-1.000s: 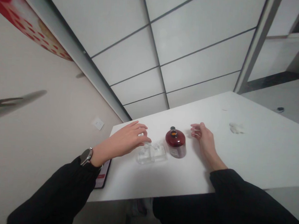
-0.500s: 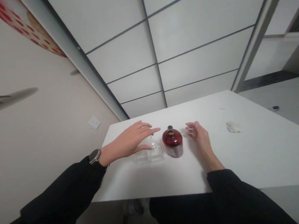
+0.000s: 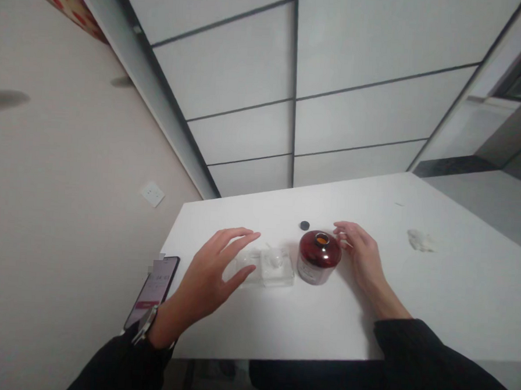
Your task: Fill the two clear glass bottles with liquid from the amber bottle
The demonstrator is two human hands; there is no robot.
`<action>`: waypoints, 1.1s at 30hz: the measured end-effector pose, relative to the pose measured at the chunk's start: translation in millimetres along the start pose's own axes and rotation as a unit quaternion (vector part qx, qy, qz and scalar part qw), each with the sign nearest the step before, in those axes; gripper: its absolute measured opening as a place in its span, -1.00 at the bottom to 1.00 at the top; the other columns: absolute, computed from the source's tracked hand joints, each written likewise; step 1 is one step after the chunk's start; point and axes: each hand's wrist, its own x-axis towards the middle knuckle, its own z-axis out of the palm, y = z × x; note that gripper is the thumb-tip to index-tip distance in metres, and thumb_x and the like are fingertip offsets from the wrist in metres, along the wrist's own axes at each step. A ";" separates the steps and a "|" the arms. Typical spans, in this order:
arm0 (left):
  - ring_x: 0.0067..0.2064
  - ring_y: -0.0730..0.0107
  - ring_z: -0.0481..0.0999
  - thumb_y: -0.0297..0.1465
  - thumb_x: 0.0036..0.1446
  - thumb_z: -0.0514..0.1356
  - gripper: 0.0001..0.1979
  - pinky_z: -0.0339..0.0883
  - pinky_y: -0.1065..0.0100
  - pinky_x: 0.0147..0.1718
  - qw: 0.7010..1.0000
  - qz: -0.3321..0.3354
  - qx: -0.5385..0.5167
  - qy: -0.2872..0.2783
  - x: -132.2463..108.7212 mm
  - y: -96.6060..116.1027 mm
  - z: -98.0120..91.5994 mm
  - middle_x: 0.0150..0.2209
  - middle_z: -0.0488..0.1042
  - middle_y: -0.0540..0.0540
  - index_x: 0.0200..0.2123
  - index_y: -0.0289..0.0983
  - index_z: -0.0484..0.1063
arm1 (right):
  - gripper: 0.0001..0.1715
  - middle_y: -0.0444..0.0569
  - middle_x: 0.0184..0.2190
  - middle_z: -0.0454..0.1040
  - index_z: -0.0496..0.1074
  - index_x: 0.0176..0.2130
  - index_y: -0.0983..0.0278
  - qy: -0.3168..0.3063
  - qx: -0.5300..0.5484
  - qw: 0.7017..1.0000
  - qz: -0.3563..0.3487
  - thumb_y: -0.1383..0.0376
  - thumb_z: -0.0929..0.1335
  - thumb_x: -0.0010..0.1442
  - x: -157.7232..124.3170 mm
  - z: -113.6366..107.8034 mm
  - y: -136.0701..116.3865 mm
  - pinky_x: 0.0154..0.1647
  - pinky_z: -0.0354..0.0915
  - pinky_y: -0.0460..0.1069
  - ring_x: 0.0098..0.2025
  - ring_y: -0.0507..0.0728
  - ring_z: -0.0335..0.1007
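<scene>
A reddish-brown bottle (image 3: 319, 256) with an uncapped neck stands upright on the white table. Behind it lies a small black cap (image 3: 305, 225). To the bottle's left sit two clear, box-shaped containers; the right one (image 3: 278, 270) is in plain sight, while the left one (image 3: 250, 270) is partly covered by my left hand (image 3: 219, 265). That hand is empty, with thumb and fingers apart over the left container's side. My right hand (image 3: 360, 244) is beside the bottle's right shoulder, fingers loosely bent and apart; whether the fingertips touch the glass I cannot tell.
A phone (image 3: 155, 288) with a lit screen lies at the table's left edge, under my left wrist. Crumpled white tissue (image 3: 421, 241) rests on the right part of the table (image 3: 451, 298). Beyond the far edge are white panel doors (image 3: 355, 124); a wall is at the left.
The view has shifted, bringing the phone into sight. My left hand has drawn back from above the containers, leaving more of them showing. My right hand is closer to the bottle.
</scene>
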 end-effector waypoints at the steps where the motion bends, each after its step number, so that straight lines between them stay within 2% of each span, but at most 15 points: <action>1: 0.35 -0.02 0.43 -0.19 0.48 0.18 -0.48 0.39 -0.11 0.32 0.999 -0.032 -0.012 0.030 -10.2 -3.1 8.1 0.31 0.43 -0.22 0.42 0.00 0.21 | -0.47 0.00 -0.25 0.59 0.60 -0.15 0.16 -0.018 -0.025 0.999 -0.009 -0.20 0.43 0.22 3.2 0.2 -0.8 -0.21 0.44 0.09 -0.26 0.17 0.49; 3: 0.44 -0.15 0.31 -0.10 0.42 0.24 -0.31 0.31 -0.25 0.37 0.991 -0.102 -0.047 0.078 -30.2 -11.6 29.2 0.40 0.30 -0.27 0.49 0.03 0.06 | -0.52 0.02 -0.20 0.63 0.61 -0.12 0.15 -0.070 -0.076 0.994 -0.032 -0.14 0.49 0.18 13.7 2.3 -2.6 -0.16 0.47 0.14 -0.23 0.20 0.53; 5: 0.45 -0.25 0.28 -0.02 0.34 0.31 -0.13 0.26 -0.37 0.37 0.977 -0.156 -0.113 0.094 -45.7 -21.7 53.8 0.45 0.20 -0.32 0.53 0.04 -0.07 | -0.54 0.03 -0.12 0.66 0.64 -0.10 0.14 -0.129 -0.124 0.982 -0.060 -0.09 0.53 0.14 28.1 7.0 -4.1 -0.07 0.49 0.20 -0.18 0.24 0.56; 8: 0.42 -0.31 0.33 0.05 0.22 0.40 0.07 0.24 -0.48 0.34 0.954 -0.196 -0.213 0.072 -56.8 -34.3 83.9 0.49 0.14 -0.35 0.55 0.11 -0.21 | -0.46 0.01 0.00 0.65 0.65 0.01 0.05 -0.199 -0.183 0.957 -0.102 -0.01 0.60 0.05 49.5 18.1 -3.4 0.13 0.44 0.29 -0.06 0.28 0.57; 10: 0.43 -0.31 0.33 0.02 0.16 0.46 0.15 0.24 -0.48 0.34 0.940 -0.211 -0.261 0.053 -58.4 -38.6 93.8 0.50 0.14 -0.34 0.55 0.16 -0.26 | -0.40 -0.02 0.03 0.65 0.65 0.05 -0.02 -0.235 -0.211 0.941 -0.120 0.02 0.63 0.01 59.1 26.0 -0.4 0.23 0.38 0.32 0.03 0.31 0.55; 12: 0.43 -0.27 0.35 -0.07 0.13 0.51 0.20 0.26 -0.44 0.34 0.929 -0.226 -0.289 0.040 -57.9 -39.8 97.1 0.50 0.16 -0.31 0.55 0.20 -0.29 | -0.55 -0.03 -0.05 0.67 0.68 -0.05 -0.03 -0.256 -0.226 0.931 -0.126 0.00 0.61 0.04 64.1 31.0 3.0 0.24 0.38 0.31 0.03 0.31 0.56; 14: 0.42 -0.24 0.37 -0.22 0.12 0.54 0.22 0.28 -0.41 0.34 0.923 -0.244 -0.295 0.023 -57.1 -39.1 97.9 0.49 0.20 -0.27 0.54 0.23 -0.28 | -0.71 0.00 -0.15 0.67 0.69 -0.20 0.02 -0.245 -0.234 0.933 -0.122 -0.04 0.55 0.13 65.5 29.8 4.5 0.09 0.46 0.28 -0.09 0.29 0.57; 15: 0.42 -0.24 0.37 -0.28 0.10 0.54 0.23 0.29 -0.39 0.34 0.922 -0.252 -0.294 0.015 -56.8 -38.5 98.3 0.48 0.22 -0.26 0.53 0.23 -0.27 | -0.70 0.02 -0.18 0.65 0.68 -0.23 0.06 -0.227 -0.235 0.938 -0.117 -0.06 0.52 0.18 65.1 26.7 3.8 -0.01 0.49 0.26 -0.17 0.26 0.56; 17: 0.44 -0.24 0.35 -0.35 0.07 0.55 0.24 0.30 -0.36 0.34 0.919 -0.265 -0.291 0.001 -56.4 -37.6 99.5 0.45 0.27 -0.25 0.53 0.21 -0.24 | -0.64 0.05 -0.16 0.63 0.62 -0.19 0.11 -0.174 -0.232 0.951 -0.108 -0.08 0.49 0.23 61.6 16.7 -1.3 -0.17 0.50 0.21 -0.25 0.22 0.53; 19: 0.44 -0.22 0.35 -0.35 0.05 0.56 0.25 0.30 -0.31 0.35 0.917 -0.266 -0.297 -0.004 -55.9 -37.8 101.1 0.44 0.29 -0.25 0.54 0.17 -0.22 | -0.63 0.03 -0.13 0.61 0.55 -0.14 0.11 -0.123 -0.204 0.966 -0.103 -0.08 0.50 0.23 53.6 5.9 -12.0 -0.16 0.52 0.16 -0.20 0.21 0.56; 21: 0.44 -0.19 0.35 -0.30 0.05 0.56 0.24 0.28 -0.28 0.37 0.914 -0.262 -0.309 -0.002 -54.8 -39.1 102.4 0.44 0.29 -0.25 0.54 0.14 -0.21 | -0.61 -0.02 -0.13 0.59 0.54 -0.13 0.09 -0.061 -0.125 0.985 -0.100 -0.03 0.57 0.15 40.1 -0.1 -27.9 -0.11 0.54 0.14 -0.13 0.21 0.59; 24: 0.44 -0.18 0.33 -0.16 0.05 0.56 0.21 0.17 -0.30 0.41 0.908 -0.256 -0.332 0.011 -52.0 -42.8 104.5 0.45 0.28 -0.26 0.54 0.07 -0.17 | -0.58 -0.07 -0.17 0.59 0.59 -0.05 0.07 -0.004 -0.019 0.991 -0.130 0.04 0.61 0.13 12.2 4.5 -56.9 -0.03 0.57 0.15 -0.12 0.20 0.64; 28: 0.43 -0.28 0.31 0.11 -0.11 0.57 0.35 0.10 -0.30 0.44 0.900 -0.225 -0.373 0.020 -47.5 -47.5 107.5 0.47 0.19 -0.39 0.55 -0.09 -0.13 | -0.78 -0.06 -0.11 0.60 0.64 -0.10 0.09 -0.026 0.021 0.976 -0.216 0.19 0.57 0.23 -23.8 22.6 -85.5 0.01 0.60 0.13 -0.06 0.19 0.67; 30: 0.43 -0.34 0.30 0.22 -0.23 0.55 0.46 0.08 -0.30 0.44 0.894 -0.210 -0.396 0.023 -45.7 -47.9 107.8 0.49 0.12 -0.46 0.56 -0.16 -0.14 | -0.82 -0.05 -0.12 0.61 0.64 -0.11 0.09 -0.042 0.008 0.968 -0.247 0.25 0.55 0.25 -36.3 27.6 -89.5 -0.02 0.60 0.10 -0.07 0.18 0.67; 33: 0.47 -0.35 0.22 0.25 -0.26 0.54 0.51 -0.04 -0.28 0.48 0.888 -0.201 -0.412 0.026 -44.3 -46.1 106.3 0.49 0.10 -0.49 0.57 -0.21 -0.14 | -0.79 -0.04 -0.13 0.62 0.66 -0.09 0.09 -0.052 -0.037 0.960 -0.272 0.30 0.54 0.25 -46.8 27.6 -85.3 -0.04 0.59 0.09 -0.05 0.17 0.65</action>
